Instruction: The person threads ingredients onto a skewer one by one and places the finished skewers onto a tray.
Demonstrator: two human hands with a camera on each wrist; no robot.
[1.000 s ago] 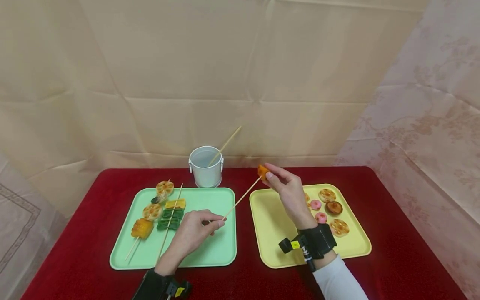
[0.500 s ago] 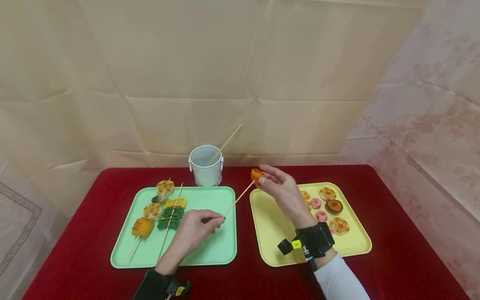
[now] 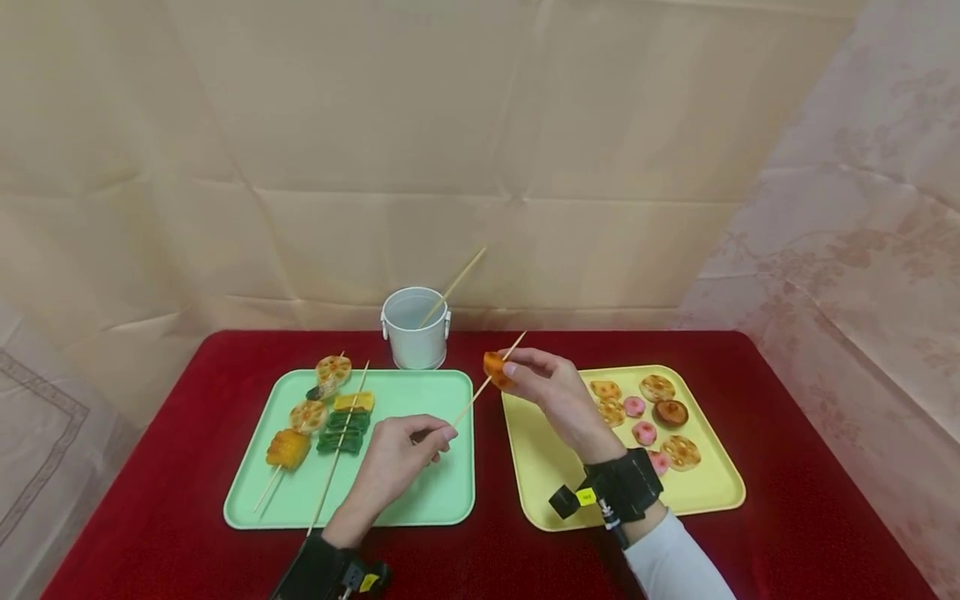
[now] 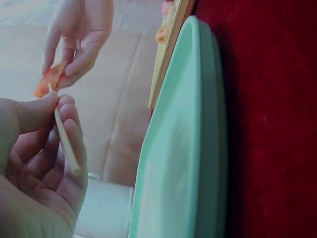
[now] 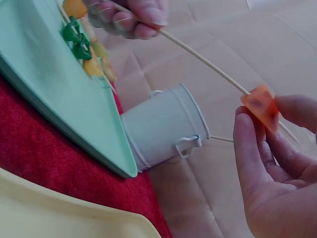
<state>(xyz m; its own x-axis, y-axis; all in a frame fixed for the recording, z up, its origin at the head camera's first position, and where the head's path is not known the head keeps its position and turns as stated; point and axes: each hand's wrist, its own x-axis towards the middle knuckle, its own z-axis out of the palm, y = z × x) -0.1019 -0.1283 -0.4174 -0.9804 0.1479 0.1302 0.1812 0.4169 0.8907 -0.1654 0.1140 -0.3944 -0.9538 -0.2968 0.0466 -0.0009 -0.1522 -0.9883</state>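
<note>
My left hand [image 3: 401, 458] pinches a thin wooden skewer [image 3: 472, 401] near its lower end, over the right part of the green tray [image 3: 427, 508]. An orange chunk of food [image 3: 497, 370] is threaded on the skewer, whose pointed tip sticks out beyond it. Thumb and fingers of my right hand [image 3: 558, 400] grip that chunk above the gap between the trays. In the right wrist view the skewer [image 5: 203, 60] runs straight through the orange piece [image 5: 261, 105]. The left wrist view shows the skewer's blunt end [image 4: 73, 166] lying across the left fingers.
Two loaded skewers lie on the green tray, one with corn [image 3: 288, 450], one with green folded pieces [image 3: 343, 433]. A white bucket [image 3: 417, 346] with a stick [image 3: 465, 275] stands behind. The yellow tray [image 3: 543, 500] holds lotus slices [image 3: 681, 452], pink pieces [image 3: 644, 432] and a mushroom [image 3: 670, 413].
The orange chunk has slid down the skewer, toward the left hand, and the tip now pokes out past it. My right hand has moved left and slightly down with it.
</note>
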